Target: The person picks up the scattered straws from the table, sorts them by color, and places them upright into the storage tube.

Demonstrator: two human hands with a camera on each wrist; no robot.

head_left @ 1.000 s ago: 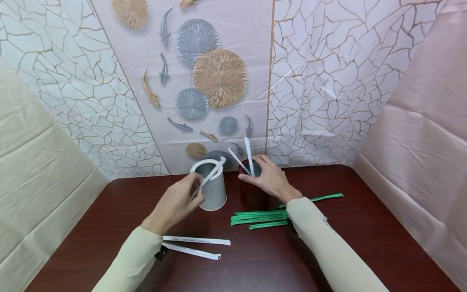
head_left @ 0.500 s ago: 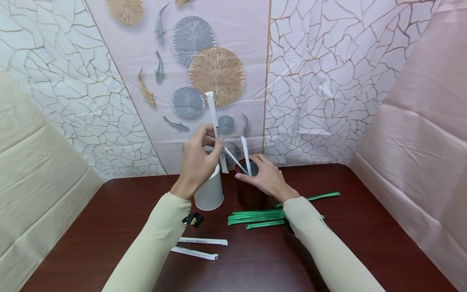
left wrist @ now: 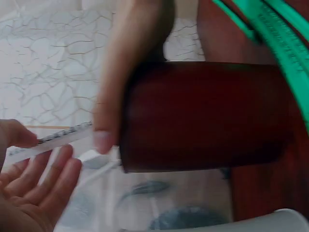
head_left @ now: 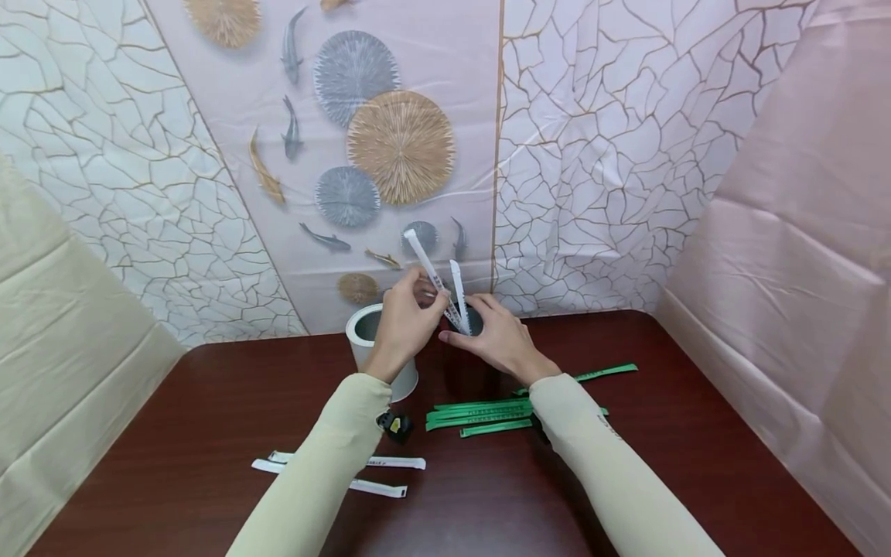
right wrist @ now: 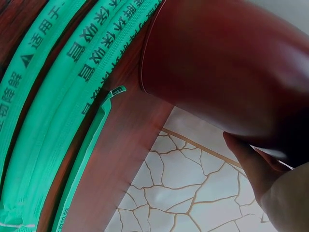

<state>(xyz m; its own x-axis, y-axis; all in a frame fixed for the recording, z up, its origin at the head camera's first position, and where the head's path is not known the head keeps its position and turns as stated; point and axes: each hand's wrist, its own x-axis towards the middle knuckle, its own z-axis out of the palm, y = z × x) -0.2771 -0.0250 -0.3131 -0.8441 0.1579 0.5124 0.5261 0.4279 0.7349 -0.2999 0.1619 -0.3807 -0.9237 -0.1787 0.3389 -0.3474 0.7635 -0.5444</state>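
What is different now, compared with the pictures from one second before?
The left hand has moved the white wrapped straw from near the grey cup rightward, to the mouth of the dark red cup. Nothing was let go: it still pinches that straw. The right hand stays on the dark red cup; the green straws lie as before.

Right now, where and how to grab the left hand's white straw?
Probably the upper end, from above and left: the white straw leans left, that end free above the left hand, while its lower part nears the dark red cup.
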